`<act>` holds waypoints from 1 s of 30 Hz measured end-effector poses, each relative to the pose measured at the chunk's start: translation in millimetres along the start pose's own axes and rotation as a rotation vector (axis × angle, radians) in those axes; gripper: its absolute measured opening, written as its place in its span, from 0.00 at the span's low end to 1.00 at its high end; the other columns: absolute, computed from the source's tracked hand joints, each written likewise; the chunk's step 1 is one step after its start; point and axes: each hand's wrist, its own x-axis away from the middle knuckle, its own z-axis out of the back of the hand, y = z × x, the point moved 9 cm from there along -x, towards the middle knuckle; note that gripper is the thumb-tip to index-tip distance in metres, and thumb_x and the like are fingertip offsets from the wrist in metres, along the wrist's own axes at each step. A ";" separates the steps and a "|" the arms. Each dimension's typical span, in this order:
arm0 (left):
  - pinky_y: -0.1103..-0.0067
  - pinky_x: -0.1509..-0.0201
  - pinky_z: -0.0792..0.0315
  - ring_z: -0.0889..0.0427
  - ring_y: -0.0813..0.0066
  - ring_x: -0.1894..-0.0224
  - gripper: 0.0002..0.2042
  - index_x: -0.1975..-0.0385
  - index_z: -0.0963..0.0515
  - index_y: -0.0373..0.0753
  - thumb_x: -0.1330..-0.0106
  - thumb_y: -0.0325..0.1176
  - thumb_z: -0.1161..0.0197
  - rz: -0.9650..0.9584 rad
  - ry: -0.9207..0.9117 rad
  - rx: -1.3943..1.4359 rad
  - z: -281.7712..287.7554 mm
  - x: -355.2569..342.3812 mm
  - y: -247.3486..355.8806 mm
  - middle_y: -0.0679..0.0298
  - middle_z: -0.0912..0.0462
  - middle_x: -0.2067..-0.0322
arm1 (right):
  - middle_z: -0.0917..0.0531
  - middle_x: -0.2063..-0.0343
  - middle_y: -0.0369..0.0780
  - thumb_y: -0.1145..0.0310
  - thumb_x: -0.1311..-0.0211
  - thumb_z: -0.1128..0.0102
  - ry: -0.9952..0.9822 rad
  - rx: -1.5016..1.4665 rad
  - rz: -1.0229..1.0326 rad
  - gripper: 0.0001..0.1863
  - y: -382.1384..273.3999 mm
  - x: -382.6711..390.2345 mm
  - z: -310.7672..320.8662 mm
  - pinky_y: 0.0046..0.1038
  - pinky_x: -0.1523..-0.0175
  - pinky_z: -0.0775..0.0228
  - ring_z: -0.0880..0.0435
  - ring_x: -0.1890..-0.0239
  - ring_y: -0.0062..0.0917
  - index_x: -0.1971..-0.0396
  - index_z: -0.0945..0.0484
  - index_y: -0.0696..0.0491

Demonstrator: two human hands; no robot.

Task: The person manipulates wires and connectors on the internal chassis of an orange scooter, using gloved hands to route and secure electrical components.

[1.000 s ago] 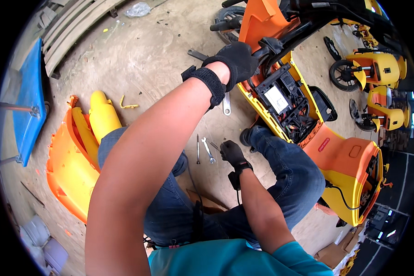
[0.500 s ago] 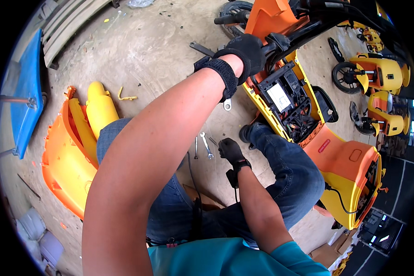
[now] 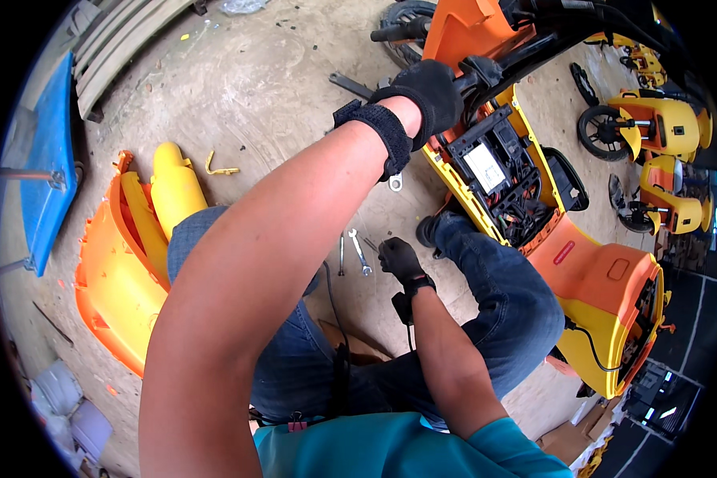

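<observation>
My left hand (image 3: 429, 97), in a black glove, is closed around the end of a black handlebar (image 3: 478, 76) at the front of a partly stripped orange and yellow scooter (image 3: 593, 279). The grip itself is hidden by the fingers. Lower down, my gloved right hand (image 3: 401, 257) is closed just above the floor, beside my knee. A thin metal piece (image 3: 370, 242) shows by its fingertips; whether they hold it I cannot tell. Two wrenches lie close by, one a combination wrench (image 3: 360, 253). Another ring-ended wrench (image 3: 395, 182) lies partly behind my left wrist.
The scooter's open bay (image 3: 498, 175) shows black parts and wiring. Orange and yellow body panels (image 3: 111, 279) lie at my left, with a yellow bracket (image 3: 219, 166) beyond. A wooden pallet (image 3: 131, 48) and a blue panel (image 3: 48, 167) stand farther left. More yellow scooters (image 3: 661, 127) stand at right.
Both hands keep their places and stay closed. Only a very slight shift of the whole view shows.
</observation>
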 end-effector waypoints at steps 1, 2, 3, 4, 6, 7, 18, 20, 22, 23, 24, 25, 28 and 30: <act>0.71 0.69 0.18 0.14 0.57 0.74 0.13 0.62 0.21 0.27 0.36 0.32 0.47 -0.012 0.011 0.005 0.4 -0.9 -0.5 0.43 0.17 0.68 | 0.24 0.77 0.37 0.63 0.34 0.45 -0.002 -0.006 0.002 0.10 0.0 0.4 -0.7 0.22 0.75 0.31 0.26 0.79 0.19 0.63 0.27 0.56; 0.70 0.68 0.18 0.14 0.57 0.73 0.13 0.62 0.21 0.28 0.36 0.32 0.46 -0.023 0.022 0.010 1.3 -1.7 -1.0 0.43 0.17 0.68 | 0.24 0.77 0.36 0.63 0.34 0.45 -0.005 -0.012 0.005 0.10 -0.2 0.5 -1.7 0.22 0.75 0.31 0.26 0.79 0.19 0.63 0.27 0.56; 0.71 0.65 0.20 0.15 0.59 0.72 0.13 0.63 0.21 0.30 0.36 0.34 0.46 -0.048 0.038 -0.074 3.2 -2.5 0.9 0.46 0.17 0.70 | 0.24 0.77 0.36 0.63 0.34 0.45 -0.007 -0.017 0.009 0.10 -0.9 0.4 -2.1 0.22 0.75 0.31 0.26 0.79 0.19 0.63 0.27 0.56; 0.71 0.62 0.23 0.15 0.62 0.71 0.13 0.63 0.20 0.32 0.36 0.35 0.46 -0.073 0.054 -0.157 5.4 -3.0 2.8 0.50 0.16 0.72 | 0.24 0.77 0.36 0.63 0.34 0.45 -0.005 -0.007 0.016 0.10 -1.8 0.3 -2.4 0.22 0.75 0.31 0.26 0.79 0.19 0.63 0.27 0.56; 0.71 0.60 0.25 0.16 0.64 0.70 0.13 0.63 0.19 0.32 0.36 0.36 0.46 -0.086 0.029 -0.227 5.6 -3.4 7.0 0.53 0.17 0.73 | 0.24 0.77 0.36 0.63 0.34 0.45 0.004 0.010 0.028 0.10 -1.2 -0.6 -1.1 0.22 0.75 0.31 0.26 0.79 0.18 0.64 0.27 0.56; 0.71 0.60 0.25 0.16 0.65 0.70 0.14 0.63 0.19 0.32 0.36 0.36 0.46 -0.105 0.058 -0.254 8.4 -3.0 13.5 0.53 0.17 0.73 | 0.24 0.77 0.36 0.64 0.34 0.45 0.008 0.014 0.035 0.10 0.0 -1.4 1.1 0.22 0.76 0.31 0.26 0.80 0.18 0.64 0.27 0.56; 0.65 0.59 0.26 0.18 0.49 0.66 0.14 0.71 0.19 0.33 0.39 0.38 0.46 -0.148 0.221 -0.140 62.0 11.8 34.5 0.44 0.18 0.69 | 0.23 0.78 0.37 0.63 0.36 0.42 0.063 0.025 0.029 0.11 -1.8 0.5 11.6 0.23 0.76 0.30 0.25 0.79 0.19 0.65 0.26 0.57; 0.71 0.66 0.25 0.17 0.59 0.71 0.12 0.69 0.19 0.34 0.37 0.36 0.44 -0.345 0.268 -0.382 78.4 1.1 33.0 0.48 0.17 0.71 | 0.24 0.78 0.36 0.64 0.37 0.42 0.066 0.014 0.056 0.11 -10.6 2.4 8.1 0.22 0.77 0.31 0.26 0.80 0.18 0.66 0.25 0.56; 0.77 0.71 0.25 0.17 0.67 0.73 0.08 0.67 0.19 0.36 0.36 0.32 0.43 -0.116 0.200 0.165 102.4 24.0 22.8 0.54 0.17 0.72 | 0.24 0.79 0.35 0.64 0.37 0.42 0.035 0.052 0.069 0.10 -23.3 4.4 -1.2 0.22 0.77 0.32 0.27 0.81 0.18 0.67 0.25 0.56; 0.75 0.70 0.25 0.18 0.66 0.74 0.04 0.70 0.19 0.38 0.40 0.30 0.39 -0.059 0.263 0.284 107.8 25.2 16.0 0.56 0.18 0.72 | 0.25 0.79 0.35 0.64 0.37 0.43 0.042 0.072 0.059 0.10 -25.0 6.6 0.0 0.22 0.78 0.33 0.27 0.82 0.17 0.67 0.25 0.56; 0.74 0.70 0.25 0.18 0.66 0.74 0.03 0.71 0.19 0.39 0.43 0.30 0.38 -0.466 0.401 -0.408 126.8 32.3 41.5 0.57 0.18 0.74 | 0.25 0.80 0.34 0.64 0.36 0.44 0.042 0.109 0.090 0.09 -28.2 6.4 -2.6 0.21 0.78 0.33 0.28 0.83 0.17 0.68 0.25 0.56; 0.73 0.69 0.25 0.18 0.66 0.73 0.03 0.72 0.20 0.41 0.46 0.29 0.37 -0.855 0.494 -1.120 114.9 49.0 51.3 0.58 0.19 0.75 | 0.25 0.80 0.35 0.64 0.35 0.45 0.030 0.097 0.093 0.10 -30.7 4.2 -5.7 0.22 0.78 0.33 0.28 0.83 0.17 0.68 0.25 0.56; 0.76 0.70 0.24 0.18 0.70 0.73 0.03 0.72 0.21 0.39 0.42 0.29 0.41 -0.673 0.251 -0.703 95.3 22.4 40.1 0.59 0.19 0.73 | 0.24 0.78 0.36 0.63 0.35 0.44 0.097 0.062 0.017 0.11 -3.1 2.2 18.7 0.24 0.77 0.30 0.25 0.81 0.19 0.65 0.25 0.57; 0.79 0.71 0.23 0.18 0.75 0.71 0.09 0.69 0.22 0.35 0.33 0.32 0.48 -0.210 0.079 0.160 98.5 23.2 14.1 0.61 0.20 0.71 | 0.24 0.78 0.37 0.63 0.35 0.44 0.080 -0.001 -0.018 0.12 -3.2 6.1 14.2 0.24 0.77 0.28 0.25 0.81 0.20 0.64 0.25 0.57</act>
